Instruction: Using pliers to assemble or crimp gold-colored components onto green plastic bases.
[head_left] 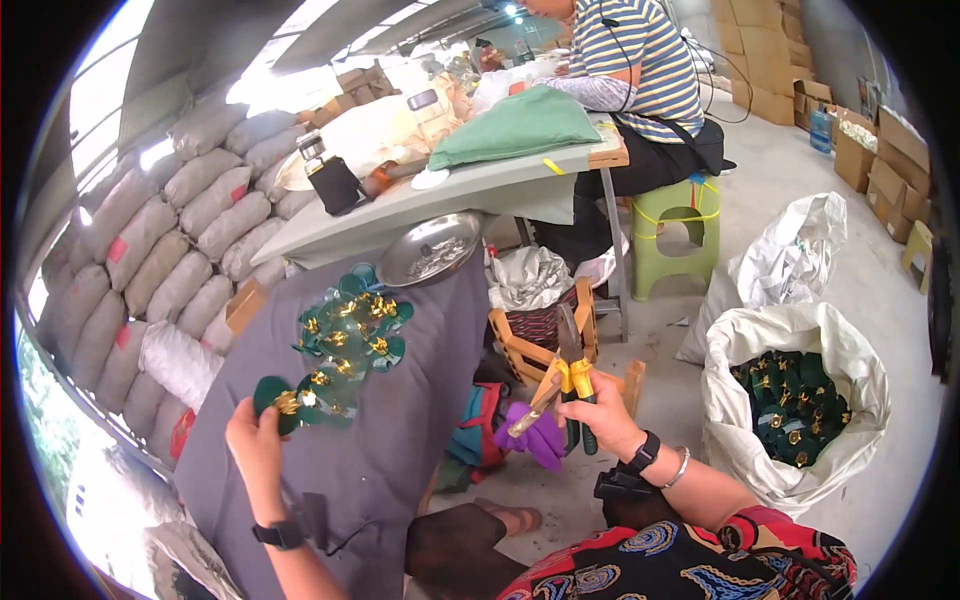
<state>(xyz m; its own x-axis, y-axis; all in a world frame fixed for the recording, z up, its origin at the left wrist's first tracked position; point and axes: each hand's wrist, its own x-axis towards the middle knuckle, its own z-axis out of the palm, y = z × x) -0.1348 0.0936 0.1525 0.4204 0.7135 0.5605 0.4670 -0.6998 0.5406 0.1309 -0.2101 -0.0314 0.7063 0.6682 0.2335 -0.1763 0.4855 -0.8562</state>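
My left hand (255,440) pinches a round dark green piece with a gold ornament (272,398) above the left part of the cloth-covered table. My right hand (605,415) is closed around the green-and-yellow handles of pliers (577,375), whose metal jaws point upward, away from the table. A long narrow metal-looking strip (535,410) slants beside the pliers; whether it is part of them I cannot tell. Several more green pieces with gold ornaments (350,325) lie in a loose heap beyond my left hand. At the table's far edge rests a metal bowl (430,250) with small silvery parts inside.
A white woven sack (720,430) at the right holds many green-and-gold pieces. Another person (650,70) sits on a green stool (675,245) at the far table. Stuffed sacks (150,240) are stacked at the left. A wooden-framed basket (520,350) stands beyond my right hand.
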